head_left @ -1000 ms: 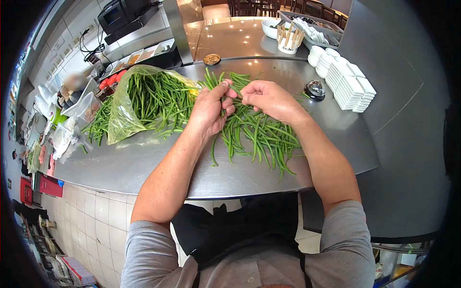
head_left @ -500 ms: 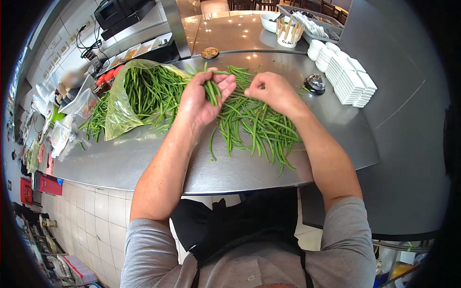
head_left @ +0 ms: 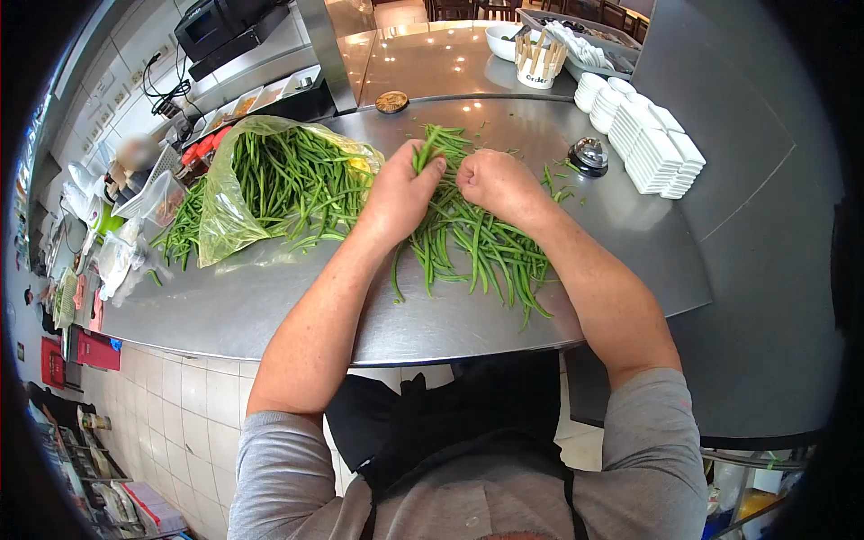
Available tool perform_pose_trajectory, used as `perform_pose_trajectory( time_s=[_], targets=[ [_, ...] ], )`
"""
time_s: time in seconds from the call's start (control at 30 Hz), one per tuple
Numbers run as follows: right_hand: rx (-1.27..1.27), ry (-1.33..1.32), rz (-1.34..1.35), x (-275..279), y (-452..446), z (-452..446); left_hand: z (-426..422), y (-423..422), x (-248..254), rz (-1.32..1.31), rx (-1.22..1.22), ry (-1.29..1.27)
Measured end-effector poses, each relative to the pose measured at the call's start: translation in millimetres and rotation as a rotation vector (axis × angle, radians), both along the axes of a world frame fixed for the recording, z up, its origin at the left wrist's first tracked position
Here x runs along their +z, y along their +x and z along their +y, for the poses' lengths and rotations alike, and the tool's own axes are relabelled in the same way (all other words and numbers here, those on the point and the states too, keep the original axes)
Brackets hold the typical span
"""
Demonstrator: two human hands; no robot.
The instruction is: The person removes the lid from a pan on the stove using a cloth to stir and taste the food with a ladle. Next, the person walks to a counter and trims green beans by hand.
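Note:
My left hand (head_left: 402, 193) is closed around a few green beans (head_left: 424, 155), whose ends poke out above the thumb. Close beside it, my right hand (head_left: 493, 184) has its fingers curled in; whatever they may hold is hidden. A loose pile of green beans (head_left: 486, 243) spreads on the steel counter under and in front of both hands. Left of my left hand, a yellowish clear plastic bag (head_left: 220, 220) lies open, full of more beans. Some beans have spilled along the bag's left side.
A call bell (head_left: 589, 157) and stacked white dishes (head_left: 650, 148) stand at the right. A small round brown-topped item (head_left: 391, 102) sits behind the pile. Farther back are a cup of sticks marked "Order" (head_left: 537, 72) and a white bowl (head_left: 506, 41). Clear containers (head_left: 162, 198) crowd the far left.
My left hand has turned from palm-up and loosely open to closed around the beans, moving slightly right. My right hand has shifted a little down and left, fingers more tightly curled.

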State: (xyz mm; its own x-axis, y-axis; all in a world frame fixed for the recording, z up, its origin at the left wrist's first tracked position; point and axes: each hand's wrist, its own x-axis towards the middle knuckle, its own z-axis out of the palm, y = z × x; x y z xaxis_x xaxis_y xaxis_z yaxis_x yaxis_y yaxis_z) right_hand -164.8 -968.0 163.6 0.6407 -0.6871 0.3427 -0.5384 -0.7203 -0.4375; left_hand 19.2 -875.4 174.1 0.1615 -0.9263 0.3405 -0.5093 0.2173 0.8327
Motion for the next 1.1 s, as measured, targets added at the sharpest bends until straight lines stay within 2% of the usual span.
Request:
perform_pose_trajectory(
  time_s=[0.07,0.17,0.27,0.37,0.5,0.53,0.67,0.87,1.0,1.07,1.1],
  targets=[
    [-0.02,-0.064,0.016,0,1,-1,2,-1,0,-0.141,-0.018,-0.02],
    [-0.008,-0.115,-0.15,21,-5,5,4,-1,0,-0.267,-0.062,0.038],
    [0.021,0.158,-0.389,30,-2,13,4,-2,0,-0.2,-0.092,-0.098],
    [0.063,0.703,-0.677,31,2,8,9,-12,17,0.298,-0.142,0.07],
    [0.058,0.554,-0.546,27,-6,-3,1,10,18,1.094,-0.323,0.108],
    [0.092,0.557,-0.505,26,-9,-3,1,15,19,1.164,-0.327,0.135],
    [0.108,0.622,-0.367,39,-10,9,-2,20,17,1.091,-0.296,0.097],
    [0.091,0.393,-0.234,33,-11,7,1,13,18,0.993,-0.24,0.069],
    [0.174,0.314,-0.12,32,-15,3,0,14,16,0.902,-0.206,0.101],
    [0.182,0.289,-0.108,31,-16,0,0,11,16,0.91,-0.195,0.1],
    [0.113,0.36,-0.207,30,-14,-2,2,7,18,0.918,-0.171,0.096]
  ],
)
